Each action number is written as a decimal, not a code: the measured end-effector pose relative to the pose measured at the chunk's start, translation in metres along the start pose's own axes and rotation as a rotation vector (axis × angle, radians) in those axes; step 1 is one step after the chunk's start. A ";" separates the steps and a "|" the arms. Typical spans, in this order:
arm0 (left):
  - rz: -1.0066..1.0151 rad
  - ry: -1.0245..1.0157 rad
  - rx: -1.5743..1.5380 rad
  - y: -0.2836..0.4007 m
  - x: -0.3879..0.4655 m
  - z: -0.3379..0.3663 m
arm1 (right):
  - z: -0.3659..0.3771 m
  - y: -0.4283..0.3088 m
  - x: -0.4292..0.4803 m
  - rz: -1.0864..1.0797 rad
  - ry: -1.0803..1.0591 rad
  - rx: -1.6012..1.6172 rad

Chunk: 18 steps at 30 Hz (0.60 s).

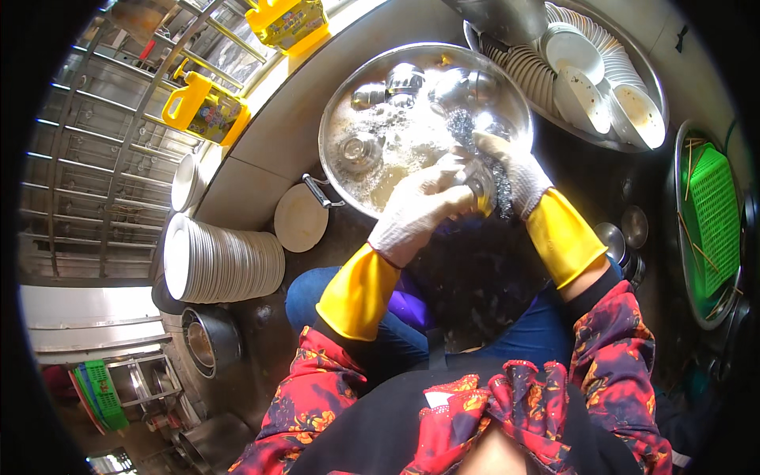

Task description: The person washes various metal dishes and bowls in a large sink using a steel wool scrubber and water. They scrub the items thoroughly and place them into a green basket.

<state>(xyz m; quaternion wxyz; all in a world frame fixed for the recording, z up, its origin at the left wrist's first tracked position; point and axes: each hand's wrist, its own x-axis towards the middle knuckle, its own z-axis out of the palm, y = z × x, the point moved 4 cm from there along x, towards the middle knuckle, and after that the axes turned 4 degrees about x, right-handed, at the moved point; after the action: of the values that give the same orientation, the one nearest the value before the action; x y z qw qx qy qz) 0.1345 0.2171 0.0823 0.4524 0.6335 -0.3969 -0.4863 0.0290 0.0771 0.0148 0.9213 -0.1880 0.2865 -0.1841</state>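
Note:
A large round metal basin [326,127] of sudsy water lies in front of me, with several shiny metal cups [405,78] and a clear glass item [359,151] in the foam. Over its near rim, my left hand [418,208], in a white glove with a yellow cuff, grips a small shiny cup [477,181]. My right hand [518,169], gloved alike, is at the cup's right side with a dark wire scouring pad [503,193] hanging at its fingers; part of the pad is hidden. Glare blurs the middle of the basin.
Stacked white bowls [573,53] fill a metal tub at the upper right. A green plastic basket [715,219] sits in another tub at the right. White plates [225,258] are stacked at the left, near a round lid or plate [301,218]. Yellow detergent jugs [208,110] stand on a ledge.

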 end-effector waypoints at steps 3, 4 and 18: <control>0.005 -0.049 -0.127 0.006 -0.008 -0.014 | 0.001 0.004 -0.008 0.100 -0.245 0.284; 0.070 -0.050 -0.168 0.006 -0.011 -0.017 | 0.003 0.007 -0.013 0.067 -0.267 0.289; -0.483 -0.182 -1.029 -0.055 0.017 0.044 | 0.029 -0.047 -0.082 -0.641 -0.220 -0.777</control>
<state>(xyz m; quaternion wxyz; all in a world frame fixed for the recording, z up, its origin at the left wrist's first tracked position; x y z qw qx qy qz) 0.0989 0.2082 0.0203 0.5426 0.3600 0.0095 -0.7588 -0.0275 0.0800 0.0960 0.7055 -0.6128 0.1633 -0.3164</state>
